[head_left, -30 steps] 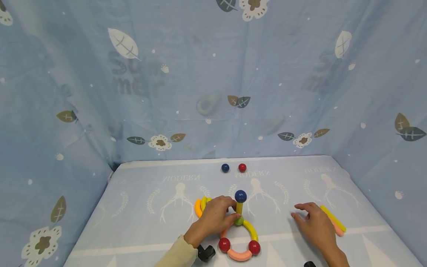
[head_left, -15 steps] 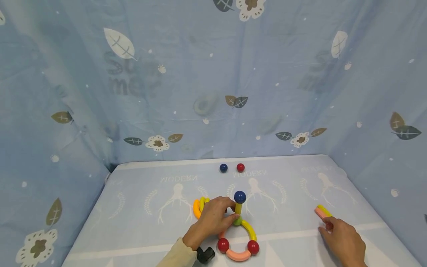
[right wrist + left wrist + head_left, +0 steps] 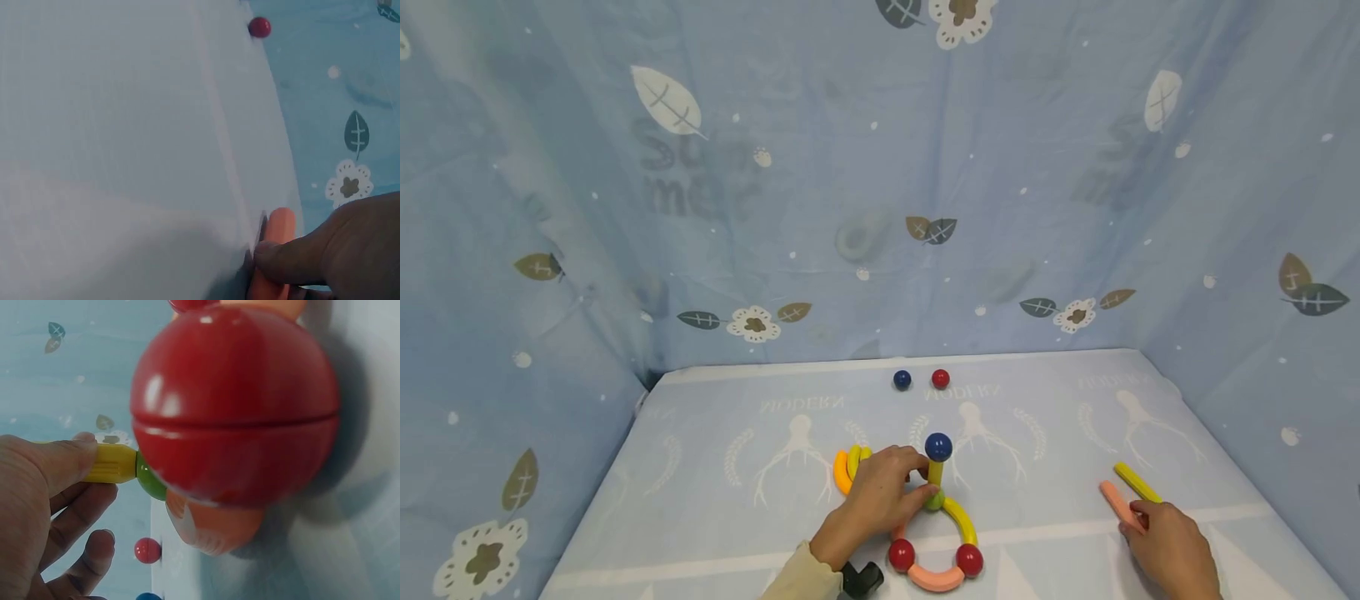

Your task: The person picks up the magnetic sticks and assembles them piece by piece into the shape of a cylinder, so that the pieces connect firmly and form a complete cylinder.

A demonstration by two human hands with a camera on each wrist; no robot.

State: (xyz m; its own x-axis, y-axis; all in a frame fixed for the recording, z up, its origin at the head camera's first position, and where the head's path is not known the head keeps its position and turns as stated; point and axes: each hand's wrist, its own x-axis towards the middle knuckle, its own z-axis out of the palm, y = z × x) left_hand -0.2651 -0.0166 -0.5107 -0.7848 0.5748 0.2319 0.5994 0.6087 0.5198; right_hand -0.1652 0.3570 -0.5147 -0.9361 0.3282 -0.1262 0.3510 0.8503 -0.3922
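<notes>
My left hand point(image 3: 880, 493) pinches an upright yellow rod point(image 3: 112, 464) between thumb and fingers. The rod stands on a green ball point(image 3: 935, 500), and a blue ball point(image 3: 938, 447) caps its top. That green ball belongs to a ring lying on the table, made of a curved yellow piece point(image 3: 959, 520), curved orange-pink pieces point(image 3: 936, 577) and two red balls point(image 3: 902, 554). Over at the right, my right hand point(image 3: 1176, 546) pinches a straight orange-pink rod point(image 3: 281, 226) near its lower end. Beside it lies a straight yellow rod point(image 3: 1137, 482), its near end close to the fingers.
Curved orange and yellow pieces point(image 3: 842, 472) lie beyond my left hand. A loose blue ball point(image 3: 902, 380) and a red ball point(image 3: 940, 379) sit near the table's back edge. Patterned blue cloth point(image 3: 820, 167) rises behind and at both sides of the table point(image 3: 700, 500).
My right hand has moved right to the two straight rods and taken hold of the orange-pink one, shifting it apart from the yellow one. My left hand keeps its grip on the upright rod.
</notes>
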